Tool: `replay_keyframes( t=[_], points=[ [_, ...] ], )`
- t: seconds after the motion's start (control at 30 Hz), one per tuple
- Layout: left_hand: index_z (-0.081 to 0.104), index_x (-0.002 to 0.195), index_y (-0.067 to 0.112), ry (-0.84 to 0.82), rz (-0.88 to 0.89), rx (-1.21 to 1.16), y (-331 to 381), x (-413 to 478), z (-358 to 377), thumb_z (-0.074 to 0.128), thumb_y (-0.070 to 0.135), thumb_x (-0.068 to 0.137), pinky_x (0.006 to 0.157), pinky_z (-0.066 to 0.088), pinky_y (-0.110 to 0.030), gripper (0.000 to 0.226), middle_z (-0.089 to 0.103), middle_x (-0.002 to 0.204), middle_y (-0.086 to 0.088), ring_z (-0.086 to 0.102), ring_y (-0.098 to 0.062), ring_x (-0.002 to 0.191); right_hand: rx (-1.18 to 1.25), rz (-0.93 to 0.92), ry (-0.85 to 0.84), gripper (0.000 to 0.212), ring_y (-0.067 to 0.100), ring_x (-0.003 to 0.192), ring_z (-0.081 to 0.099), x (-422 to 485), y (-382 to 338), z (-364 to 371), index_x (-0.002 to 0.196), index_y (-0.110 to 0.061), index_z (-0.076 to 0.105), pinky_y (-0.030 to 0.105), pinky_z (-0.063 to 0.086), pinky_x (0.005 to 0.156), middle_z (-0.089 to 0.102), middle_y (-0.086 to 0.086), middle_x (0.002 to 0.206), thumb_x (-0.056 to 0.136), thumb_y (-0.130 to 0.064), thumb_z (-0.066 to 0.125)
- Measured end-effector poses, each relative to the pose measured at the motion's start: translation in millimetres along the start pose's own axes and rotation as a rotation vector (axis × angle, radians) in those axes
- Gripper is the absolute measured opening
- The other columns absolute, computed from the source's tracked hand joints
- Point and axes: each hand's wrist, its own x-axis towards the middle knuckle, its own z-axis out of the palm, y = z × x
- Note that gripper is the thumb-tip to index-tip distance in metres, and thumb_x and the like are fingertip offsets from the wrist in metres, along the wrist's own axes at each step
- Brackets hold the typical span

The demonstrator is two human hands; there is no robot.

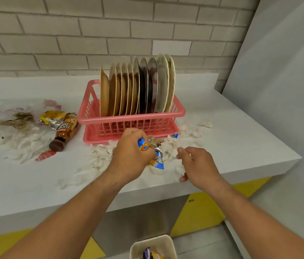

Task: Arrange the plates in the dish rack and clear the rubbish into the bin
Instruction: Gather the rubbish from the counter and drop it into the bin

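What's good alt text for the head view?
A person's left hand grips a blue and silver snack wrapper over a white counter littered with tissue scraps, the right hand curled over more scraps. Behind stands a pink dish rack full of upright plates; a bin sits below.

Plates upright in pink rack; rubbish strewn round it, bin below.

Left grip, right grip — both bare

Blue foil wrapper in left hand.
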Motion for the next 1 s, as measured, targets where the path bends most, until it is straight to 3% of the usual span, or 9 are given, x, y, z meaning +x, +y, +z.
replay_keyframes(
  t=[0.13, 0.2, 0.27, 0.37, 0.43, 0.57, 0.7, 0.83, 1.0],
  points=[
    [0.053, 0.083, 0.033, -0.083, 0.018, -0.060, -1.8, -13.2, 15.2, 0.053, -0.003, 0.082, 0.049, 0.056, -0.032, 0.036, 0.059, 0.091, 0.009, 0.064, -0.016, 0.071, 0.071, 0.025, -0.016, 0.021, 0.014, 0.053, 0.059, -6.9, 18.8, -0.3, 0.089, -0.018, 0.069, 0.025, 0.050, 0.046, 0.068, 0.001, 0.074, 0.097, -0.027, 0.052],
    [0.060, 0.095, 0.041, -0.132, 0.079, 0.060, -5.9, -22.6, 26.7, 0.050, 0.004, 0.087, 0.055, 0.049, -0.017, 0.039, 0.060, 0.087, 0.016, 0.062, -0.005, 0.071, -0.107, -0.075, 0.033, 0.025, 0.013, 0.062, 0.060, -10.4, 36.1, -2.2, 0.083, -0.021, 0.069, 0.024, 0.045, 0.059, 0.068, -0.004, 0.070, 0.097, -0.032, 0.051],
    [0.067, 0.106, 0.033, -0.176, 0.140, 0.137, -11.7, -35.0, 43.2, 0.052, 0.013, 0.092, 0.067, 0.042, -0.007, 0.029, 0.063, 0.089, 0.021, 0.059, 0.006, 0.081, -0.204, -0.132, 0.055, 0.036, 0.014, 0.070, 0.059, -16.4, 55.6, -4.7, 0.077, -0.016, 0.069, 0.027, 0.040, 0.065, 0.068, -0.003, 0.072, 0.096, -0.040, 0.050],
    [0.069, 0.106, 0.028, -0.258, 0.156, 0.203, -21.6, -56.7, 71.1, 0.055, 0.052, 0.087, 0.080, 0.045, -0.013, 0.034, 0.067, 0.101, 0.015, 0.058, 0.003, 0.091, -0.203, -0.102, -0.032, 0.044, 0.006, 0.060, 0.053, -30.7, 92.3, -7.2, 0.061, -0.018, 0.059, 0.023, 0.038, 0.056, 0.060, -0.009, 0.058, 0.090, -0.051, 0.054],
    [0.067, 0.099, 0.025, -0.347, 0.156, 0.282, -35.9, -71.3, 90.2, 0.062, 0.063, 0.074, 0.074, 0.044, -0.021, 0.046, 0.064, 0.095, 0.010, 0.056, -0.005, 0.086, -0.177, 0.006, -0.098, 0.040, 0.004, 0.050, 0.046, -41.7, 119.7, -9.1, 0.055, -0.020, 0.053, 0.019, 0.033, 0.048, 0.050, -0.010, 0.049, 0.079, -0.047, 0.068],
    [0.053, 0.080, 0.031, -0.535, 0.070, 0.426, -76.6, -110.1, 127.0, 0.072, 0.034, 0.078, 0.065, 0.039, -0.026, 0.019, 0.043, 0.086, 0.009, 0.049, -0.011, 0.073, -0.104, 0.220, -0.254, 0.024, 0.004, 0.052, 0.047, -63.2, 180.1, -7.6, 0.061, -0.022, 0.058, 0.012, 0.037, 0.047, 0.053, -0.010, 0.057, 0.075, -0.018, 0.078],
    [0.047, 0.077, 0.031, -0.636, -0.031, 0.455, -129.4, -141.7, 159.2, 0.062, 0.019, 0.082, 0.069, 0.045, -0.028, 0.019, 0.046, 0.088, 0.010, 0.050, -0.012, 0.075, -0.065, 0.371, -0.331, 0.015, 0.020, 0.054, 0.062, -75.2, 236.7, 9.5, 0.072, -0.015, 0.065, 0.038, 0.058, 0.055, 0.064, 0.010, 0.069, 0.087, -0.012, 0.066],
    [0.056, 0.087, 0.032, -0.751, -0.128, 0.483, -194.8, -175.1, 186.7, 0.055, 0.022, 0.084, 0.060, 0.034, -0.016, 0.010, 0.052, 0.080, 0.011, 0.048, -0.008, 0.069, -0.233, 0.413, -0.425, 0.018, 0.019, 0.059, 0.066, -92.9, 304.9, 48.7, 0.081, -0.019, 0.066, 0.033, 0.058, 0.058, 0.066, 0.007, 0.073, 0.092, -0.031, 0.059],
    [0.060, 0.104, 0.042, -0.767, -0.267, 0.489, -294.8, -217.2, 223.1, 0.051, 0.033, 0.090, 0.057, 0.036, -0.013, 0.019, 0.057, 0.077, 0.008, 0.056, -0.009, 0.069, -0.566, 0.231, -0.499, 0.044, 0.019, 0.069, 0.055, -87.0, 406.7, 135.0, 0.086, -0.022, 0.061, 0.026, 0.037, 0.055, 0.062, 0.003, 0.080, 0.092, -0.060, 0.041]
  ],
)
